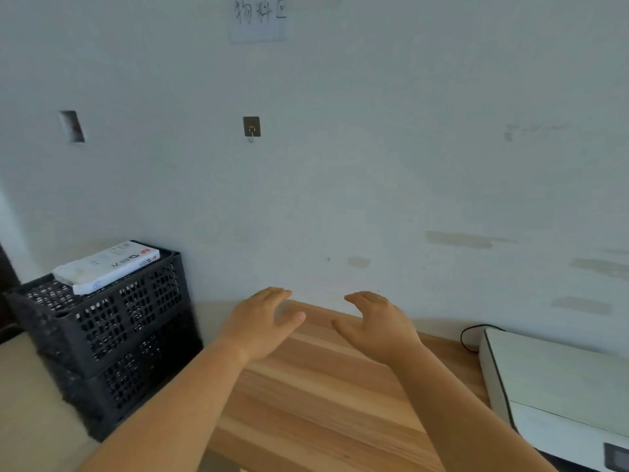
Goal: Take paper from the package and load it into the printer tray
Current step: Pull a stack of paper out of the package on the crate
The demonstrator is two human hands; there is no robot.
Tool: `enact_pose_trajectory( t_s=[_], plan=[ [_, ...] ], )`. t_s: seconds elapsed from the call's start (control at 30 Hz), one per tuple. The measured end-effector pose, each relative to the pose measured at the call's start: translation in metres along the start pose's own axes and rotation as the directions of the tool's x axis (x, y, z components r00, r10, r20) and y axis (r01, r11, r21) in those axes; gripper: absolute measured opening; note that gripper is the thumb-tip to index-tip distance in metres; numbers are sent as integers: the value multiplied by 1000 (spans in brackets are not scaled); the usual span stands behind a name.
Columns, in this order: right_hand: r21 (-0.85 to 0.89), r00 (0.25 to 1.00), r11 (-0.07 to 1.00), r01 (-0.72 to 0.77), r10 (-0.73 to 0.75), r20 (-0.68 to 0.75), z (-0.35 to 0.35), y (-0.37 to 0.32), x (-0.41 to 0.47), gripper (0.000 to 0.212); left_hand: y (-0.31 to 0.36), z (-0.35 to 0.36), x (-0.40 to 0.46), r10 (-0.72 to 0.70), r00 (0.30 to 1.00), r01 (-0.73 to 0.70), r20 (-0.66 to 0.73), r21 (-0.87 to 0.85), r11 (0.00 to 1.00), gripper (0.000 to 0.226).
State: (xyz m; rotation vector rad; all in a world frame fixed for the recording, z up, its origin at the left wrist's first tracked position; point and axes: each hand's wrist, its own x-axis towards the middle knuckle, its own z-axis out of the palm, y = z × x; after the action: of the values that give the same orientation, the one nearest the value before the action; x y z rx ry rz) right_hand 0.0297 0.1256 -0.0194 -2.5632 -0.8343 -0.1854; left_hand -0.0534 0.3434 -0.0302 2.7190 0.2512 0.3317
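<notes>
So both hands are hovering over the light striped wooden tabletop (316, 396) right now, the left hand (262, 327) and the right hand (376, 327) with fingers relaxed and spread, holding nothing at all. The white wrapped package of paper (107, 265) is sitting off to the left on top of the black perforated plastic crates (112, 335), well apart from either hand. The flat white printer (558, 393) is waiting at the right edge of the table; I can't see its tray from here. I'm guessing that ream is going to feel dense and a bit slick in its wrapper, so gripping both long sides is looking like the safest bet.
</notes>
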Motion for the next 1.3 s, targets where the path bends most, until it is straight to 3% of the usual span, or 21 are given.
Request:
enact_pose_trajectory(
  t_s=[0.43,0.63,0.97,1.3],
  plan=[
    [35,995,995,96,-97,17,121,-234,75,63,-242,-118,-44,-105,994,105,-35,10,994,67],
    [38,983,988,149,-152,107,183,-331,115,64,-346,-151,-62,-209,977,208,-49,-34,978,65],
    [129,951,961,246,-265,157,287,-440,208,66,-497,-191,-44,-334,940,337,-70,37,941,69],
    [134,931,942,309,-328,162,347,-545,293,66,-616,-249,-9,-366,923,374,-120,53,926,62]
  ],
)
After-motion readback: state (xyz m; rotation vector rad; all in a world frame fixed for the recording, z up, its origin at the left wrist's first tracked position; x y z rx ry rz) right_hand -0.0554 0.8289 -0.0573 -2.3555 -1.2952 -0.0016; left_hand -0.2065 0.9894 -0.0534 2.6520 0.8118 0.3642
